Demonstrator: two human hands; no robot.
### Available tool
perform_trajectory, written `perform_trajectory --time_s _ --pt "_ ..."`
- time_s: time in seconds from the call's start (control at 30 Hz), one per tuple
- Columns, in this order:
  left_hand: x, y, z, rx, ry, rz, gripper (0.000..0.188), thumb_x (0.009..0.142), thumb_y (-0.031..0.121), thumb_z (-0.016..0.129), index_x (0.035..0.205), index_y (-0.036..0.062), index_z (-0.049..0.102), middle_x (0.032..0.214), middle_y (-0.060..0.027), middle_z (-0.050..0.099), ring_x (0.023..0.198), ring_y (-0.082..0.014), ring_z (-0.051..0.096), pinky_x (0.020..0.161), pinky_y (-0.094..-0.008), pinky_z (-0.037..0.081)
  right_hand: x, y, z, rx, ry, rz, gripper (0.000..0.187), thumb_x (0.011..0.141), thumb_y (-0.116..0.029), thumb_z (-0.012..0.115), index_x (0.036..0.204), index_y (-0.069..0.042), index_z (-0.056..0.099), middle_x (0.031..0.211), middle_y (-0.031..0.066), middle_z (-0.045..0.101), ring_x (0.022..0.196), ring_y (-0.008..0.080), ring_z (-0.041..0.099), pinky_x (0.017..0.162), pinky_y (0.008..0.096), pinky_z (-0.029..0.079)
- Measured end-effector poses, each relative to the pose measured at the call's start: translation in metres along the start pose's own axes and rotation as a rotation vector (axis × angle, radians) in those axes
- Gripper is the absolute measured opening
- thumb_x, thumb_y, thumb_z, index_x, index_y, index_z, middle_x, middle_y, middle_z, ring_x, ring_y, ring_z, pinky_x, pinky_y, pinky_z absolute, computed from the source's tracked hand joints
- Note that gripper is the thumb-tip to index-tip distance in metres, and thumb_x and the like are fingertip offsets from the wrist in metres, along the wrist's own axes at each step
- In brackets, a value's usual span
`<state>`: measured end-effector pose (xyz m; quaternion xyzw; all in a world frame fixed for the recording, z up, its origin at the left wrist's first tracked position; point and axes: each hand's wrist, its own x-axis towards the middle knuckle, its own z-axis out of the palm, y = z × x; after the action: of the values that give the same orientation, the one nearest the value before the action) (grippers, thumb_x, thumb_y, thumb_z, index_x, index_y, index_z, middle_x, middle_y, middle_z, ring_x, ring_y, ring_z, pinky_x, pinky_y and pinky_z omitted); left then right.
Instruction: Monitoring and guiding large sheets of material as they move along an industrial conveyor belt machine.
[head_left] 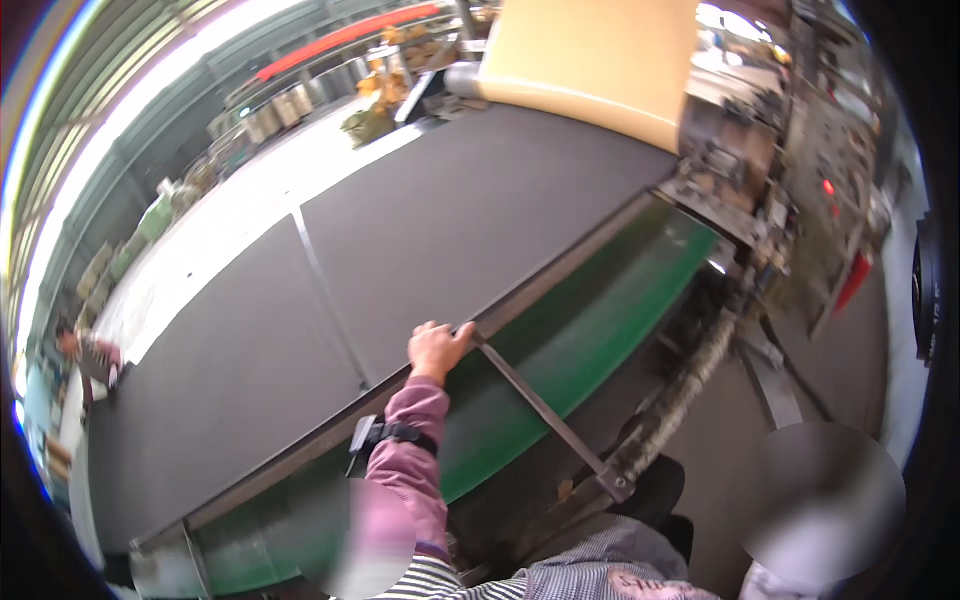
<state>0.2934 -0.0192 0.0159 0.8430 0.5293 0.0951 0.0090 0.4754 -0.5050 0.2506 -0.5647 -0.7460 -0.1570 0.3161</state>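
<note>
My left hand (437,350) reaches forward and rests palm down on the near edge of a wide dark grey sheet (420,230). Its fingers lie on the sheet, spread a little, and the thumb points toward the upper end of a metal crossbar (545,405). Nothing shows in its grasp. A pink sleeve (410,460) covers that forearm, with a black strap and a small device (366,440) near the wrist. My right hand is not visible; a blurred patch covers part of the lower right.
Green panels (590,335) run below the sheet's near edge. A tan sheet (590,65) rises over a roller at the far end. Machine parts (735,180) and a control panel (830,190) stand right. Another person (95,360) bends at the sheet's left end. A pale strip (330,295) crosses the sheet.
</note>
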Motion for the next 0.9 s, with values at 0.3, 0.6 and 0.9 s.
perform_trajectory --time_s 0.3,0.6,0.9 --pt "-0.029 -0.128 -0.020 0.251 0.293 0.038 0.026 0.087 0.012 0.043 0.110 0.0121 0.055 0.092 -0.0068 0.062 0.084 -0.0267 0.059 0.073 -0.0390 0.047 -0.082 0.006 0.146 0.753 -0.323 1.086 0.013 0.083 -0.015 0.056 0.085 -0.005 0.064 0.065 0.0054 0.060 0.051 0.0139 0.054 0.046 0.0288 0.043" --pt "-0.153 -0.286 -0.042 0.059 0.103 -0.809 0.056 0.073 0.053 0.058 0.090 -0.0009 0.061 0.098 -0.0187 0.058 0.097 -0.0318 0.054 0.085 -0.0397 0.043 -0.123 0.016 0.220 0.974 -0.693 1.700 0.025 0.084 -0.029 0.056 0.092 -0.007 0.062 0.068 0.0016 0.058 0.051 0.0071 0.048 0.047 0.0210 0.041" --pt "-0.104 -0.193 -0.018 -0.145 0.118 -0.408 0.050 0.080 0.050 0.051 0.091 0.0035 0.066 0.099 -0.0156 0.059 0.100 -0.0299 0.051 0.089 -0.0387 0.039 -0.115 0.016 0.218 1.124 -0.593 1.803 0.019 0.083 -0.024 0.056 0.090 -0.007 0.062 0.060 0.0009 0.056 0.040 0.0042 0.041 0.035 0.0182 0.031"
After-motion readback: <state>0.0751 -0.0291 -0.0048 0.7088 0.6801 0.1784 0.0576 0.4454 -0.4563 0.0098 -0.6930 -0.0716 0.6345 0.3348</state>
